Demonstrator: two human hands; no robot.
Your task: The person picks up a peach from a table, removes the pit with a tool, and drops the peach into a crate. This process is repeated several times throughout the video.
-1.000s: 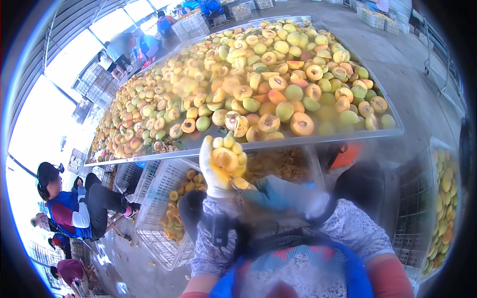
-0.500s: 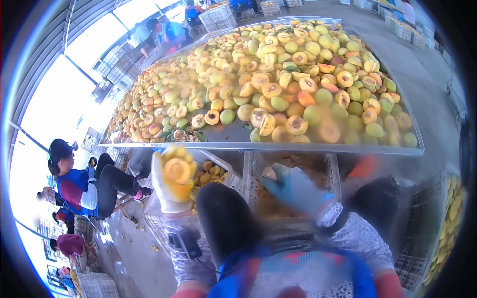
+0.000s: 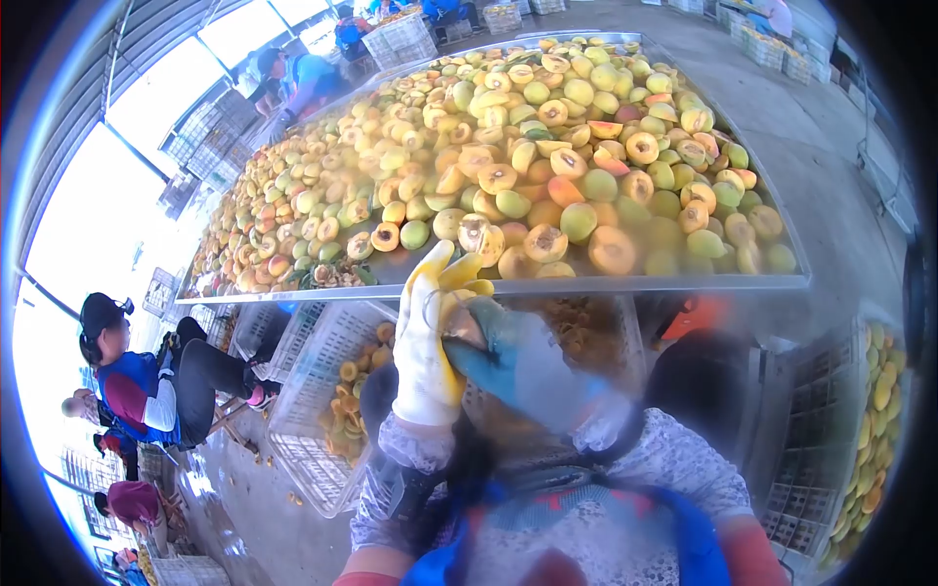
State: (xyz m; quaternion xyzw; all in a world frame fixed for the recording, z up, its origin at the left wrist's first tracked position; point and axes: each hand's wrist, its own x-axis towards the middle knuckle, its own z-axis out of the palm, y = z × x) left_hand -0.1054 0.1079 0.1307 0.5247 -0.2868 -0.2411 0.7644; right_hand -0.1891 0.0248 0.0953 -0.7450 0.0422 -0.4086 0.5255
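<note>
My left hand [image 3: 430, 347], in a white glove with yellow palm and fingers, is raised at the front edge of the fruit table [image 3: 586, 285]. Its fingers reach up and curve to the right, cupped about a small brownish thing that the hands mostly hide. Against its palm presses my right hand [image 3: 523, 361], in a blue-grey glove, with thumb and fingers closed on something dark and blurred. Just beyond my fingertips, cut and whole yellow-orange stone fruit, like peaches or apricots, lie heaped, among them an opened half [image 3: 545, 242].
Below left stands a white crate [image 3: 293, 430] with fruit halves. Another crate [image 3: 630, 332] with brownish contents is under the table edge. At far right is a crate [image 3: 811, 469] beside piled fruit [image 3: 874, 439]. A seated person [image 3: 137, 381] works at left; others are farther off.
My left hand has moved right from above the left crate, and the fruit half in its palm no longer shows. My right hand has moved left to meet it. The view has shifted slightly.
</note>
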